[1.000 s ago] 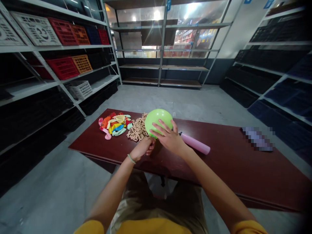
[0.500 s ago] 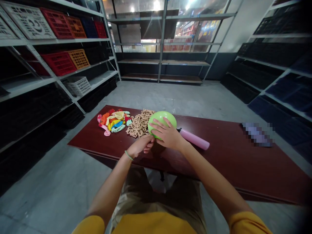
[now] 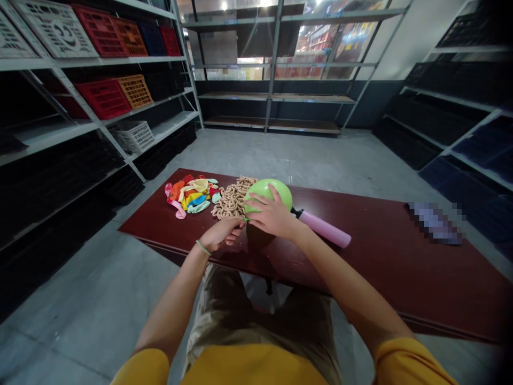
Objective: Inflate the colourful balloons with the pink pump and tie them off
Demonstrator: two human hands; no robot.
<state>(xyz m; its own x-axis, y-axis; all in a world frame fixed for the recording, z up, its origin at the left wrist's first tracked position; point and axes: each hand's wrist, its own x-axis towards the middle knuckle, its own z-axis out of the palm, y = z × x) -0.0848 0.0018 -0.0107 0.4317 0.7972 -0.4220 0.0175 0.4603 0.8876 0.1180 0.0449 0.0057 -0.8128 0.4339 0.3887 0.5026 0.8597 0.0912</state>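
Observation:
A blown-up green balloon (image 3: 276, 188) is held just above the table's near middle. My left hand (image 3: 223, 232), closed in a pinch, has the balloon's green neck between thumb and fingers. Across the balloon's near side lies my right hand (image 3: 272, 214), its fingers spread over the surface; its thumb is hard to make out. Behind the balloon, partly covered, is a pink balloon pump (image 3: 326, 229) with a black end. A heap of small beige curled pieces (image 3: 231, 198) sits left of the balloon. Further left lies a pile of limp coloured balloons (image 3: 194, 195).
The dark red table (image 3: 380, 262) spans the front. A flat, blurred-out purplish object (image 3: 435, 222) rests at its right end. Metal shelves (image 3: 272, 98) stand beyond, and red crates (image 3: 102, 99) fill shelving on the left. Grey concrete floor (image 3: 248, 149) surrounds the table.
My left hand has drawn slightly left and away from my right hand, and the green neck now shows stretched between them. The camera view has shifted slightly.

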